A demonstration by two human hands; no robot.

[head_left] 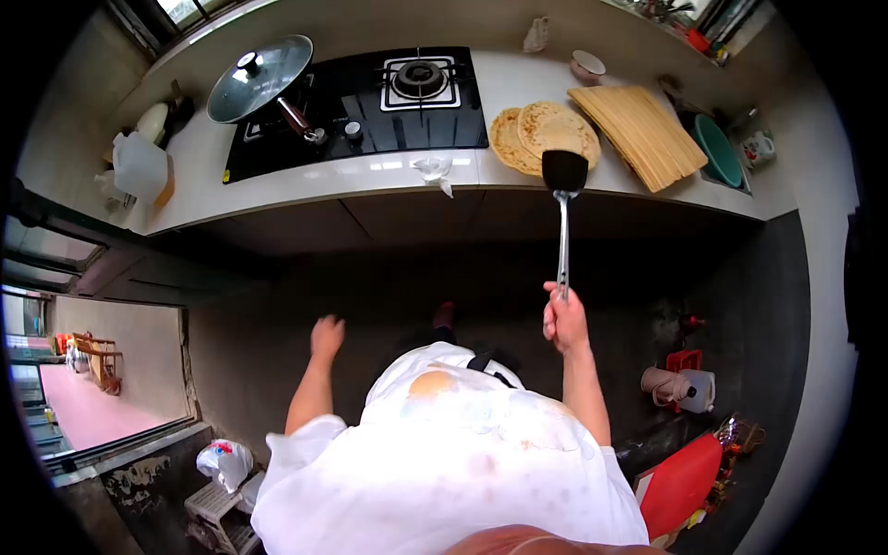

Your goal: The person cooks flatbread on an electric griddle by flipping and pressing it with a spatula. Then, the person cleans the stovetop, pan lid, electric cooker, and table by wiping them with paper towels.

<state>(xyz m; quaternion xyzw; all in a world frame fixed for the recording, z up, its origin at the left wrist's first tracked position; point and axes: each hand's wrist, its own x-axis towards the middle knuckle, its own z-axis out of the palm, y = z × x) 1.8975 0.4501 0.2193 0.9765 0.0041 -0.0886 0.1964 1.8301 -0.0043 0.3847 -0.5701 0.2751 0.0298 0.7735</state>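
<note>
My right hand [566, 319] is closed around the metal handle of a spatula [563, 231]. Its black blade points away from me and overlaps the near edge of the round flatbreads [546, 125] in view; whether it touches them I cannot tell. The flatbreads lie overlapping on the white counter [370, 174], with brown spots on top. Away from the counter, my left hand [327, 338] hangs low on the left, fingers curled in, with nothing visible in it.
A lidded pan [261, 79] covers the left burner of the black gas stove [370, 102]; its handle points toward me. Right of the flatbreads are a slatted wooden board [638, 134], a bowl [587, 67] and a green basin [718, 148]. A crumpled tissue [433, 172] lies at the counter's edge.
</note>
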